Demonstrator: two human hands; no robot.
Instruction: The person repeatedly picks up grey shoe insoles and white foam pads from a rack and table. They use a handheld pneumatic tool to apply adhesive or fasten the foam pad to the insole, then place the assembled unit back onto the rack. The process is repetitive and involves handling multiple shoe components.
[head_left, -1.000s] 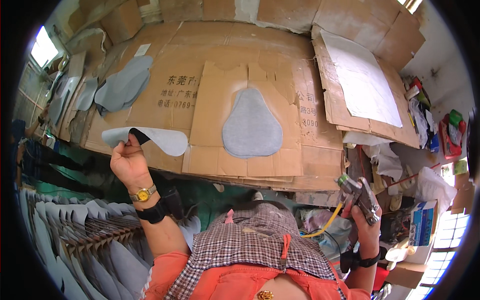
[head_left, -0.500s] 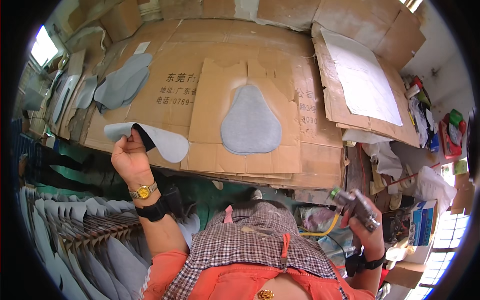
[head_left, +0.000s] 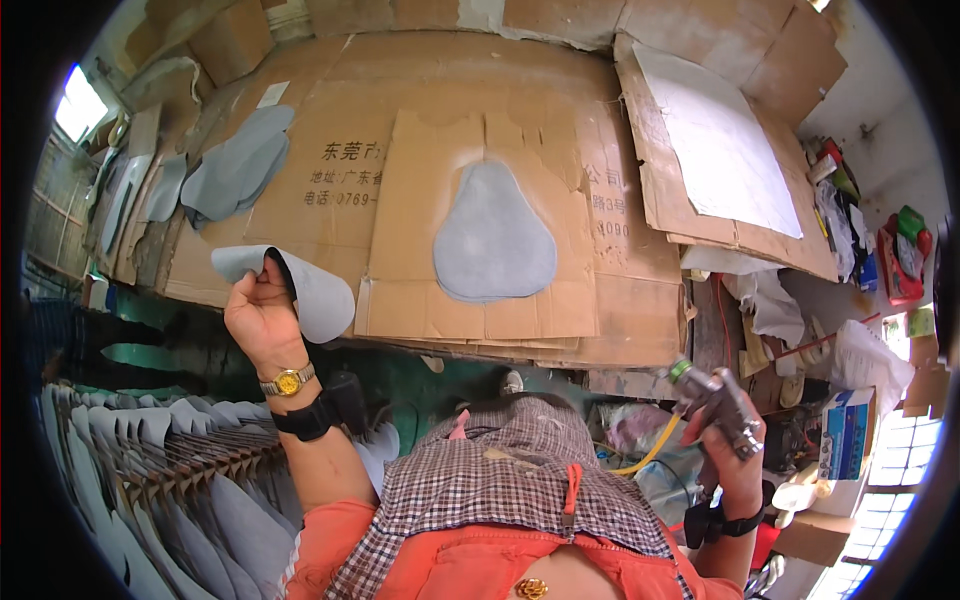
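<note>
While left hand (head_left: pixel 262 318) pinches grey piece (head_left: pixel 300 285), hiding its edge | right hand (head_left: pixel 735 465) grips spray gun (head_left: pixel 718 405)

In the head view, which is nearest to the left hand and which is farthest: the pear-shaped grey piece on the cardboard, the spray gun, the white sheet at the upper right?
From the left hand:
1. Pear-shaped grey piece, centre of the cardboard.
2. Spray gun, lower right, in the right hand.
3. White sheet, upper right.
</note>
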